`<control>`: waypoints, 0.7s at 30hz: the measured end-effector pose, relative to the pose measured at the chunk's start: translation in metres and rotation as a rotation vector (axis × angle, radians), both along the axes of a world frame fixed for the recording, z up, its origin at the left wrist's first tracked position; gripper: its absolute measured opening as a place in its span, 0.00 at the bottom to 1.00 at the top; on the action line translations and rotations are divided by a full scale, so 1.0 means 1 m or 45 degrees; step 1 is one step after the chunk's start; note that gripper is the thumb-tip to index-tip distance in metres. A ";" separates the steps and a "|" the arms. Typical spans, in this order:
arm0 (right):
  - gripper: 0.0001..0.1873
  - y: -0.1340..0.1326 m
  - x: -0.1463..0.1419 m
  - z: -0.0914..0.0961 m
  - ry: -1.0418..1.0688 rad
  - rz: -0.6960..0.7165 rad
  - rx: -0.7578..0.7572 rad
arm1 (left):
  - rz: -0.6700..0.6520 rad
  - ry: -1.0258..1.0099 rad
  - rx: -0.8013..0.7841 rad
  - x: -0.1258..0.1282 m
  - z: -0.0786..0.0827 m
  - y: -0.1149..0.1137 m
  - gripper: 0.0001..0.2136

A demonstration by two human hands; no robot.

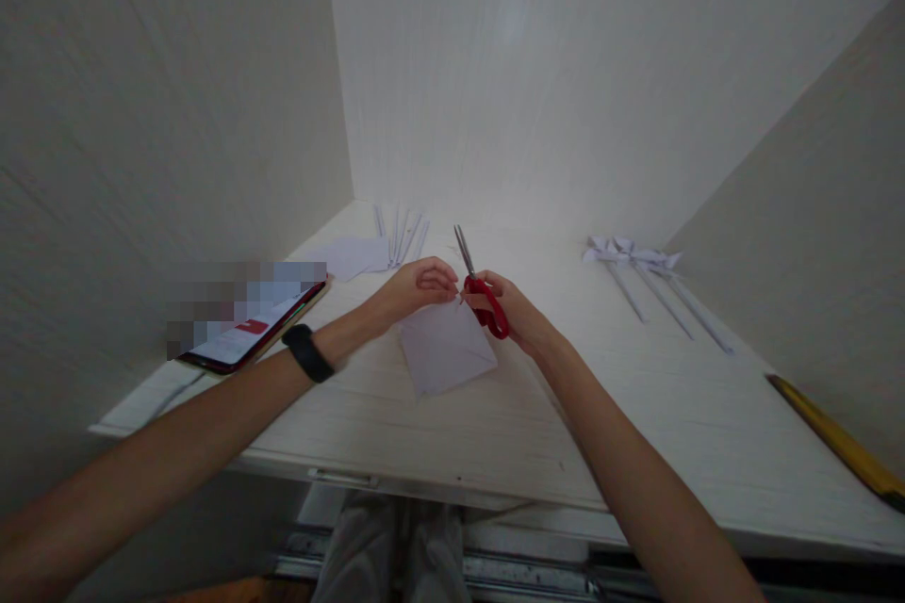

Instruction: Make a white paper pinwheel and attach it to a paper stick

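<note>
Left hand [417,287]: extended forward, grip pinched on paper [445,353].
Right hand [519,313]: grip clamped on scissors [478,288], held above table [636,415].

Dim, soft light; wide-angle edge distortion.

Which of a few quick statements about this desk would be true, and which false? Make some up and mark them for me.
1. The right hand holds red-handled scissors. True.
2. The left hand grips a pencil. False: it pinches the edge of a white sheet of paper.
3. A phone lies on the desk at the left. True.
4. Nothing lies on the right half of the desk. False: paper pinwheels and a yellow ruler lie there.
5. A black band sits on the left wrist. True.
</note>
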State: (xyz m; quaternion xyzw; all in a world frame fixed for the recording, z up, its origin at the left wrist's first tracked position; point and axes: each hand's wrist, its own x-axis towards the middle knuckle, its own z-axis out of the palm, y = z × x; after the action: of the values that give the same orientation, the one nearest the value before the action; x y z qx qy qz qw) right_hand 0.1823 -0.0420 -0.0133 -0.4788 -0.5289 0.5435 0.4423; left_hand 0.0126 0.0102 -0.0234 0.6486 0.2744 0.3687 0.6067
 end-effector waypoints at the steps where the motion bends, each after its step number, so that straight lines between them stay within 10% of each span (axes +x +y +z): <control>1: 0.16 0.000 0.000 0.000 0.001 -0.004 0.002 | -0.002 -0.003 0.009 0.000 0.001 -0.001 0.12; 21: 0.16 -0.002 -0.003 0.002 -0.017 -0.004 0.033 | -0.129 -0.071 0.052 -0.001 0.004 -0.006 0.12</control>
State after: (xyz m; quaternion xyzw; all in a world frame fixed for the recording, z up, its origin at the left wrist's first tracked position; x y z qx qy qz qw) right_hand 0.1797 -0.0444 -0.0114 -0.4776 -0.5381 0.5325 0.4459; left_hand 0.0121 0.0047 -0.0189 0.6634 0.2166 0.3608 0.6187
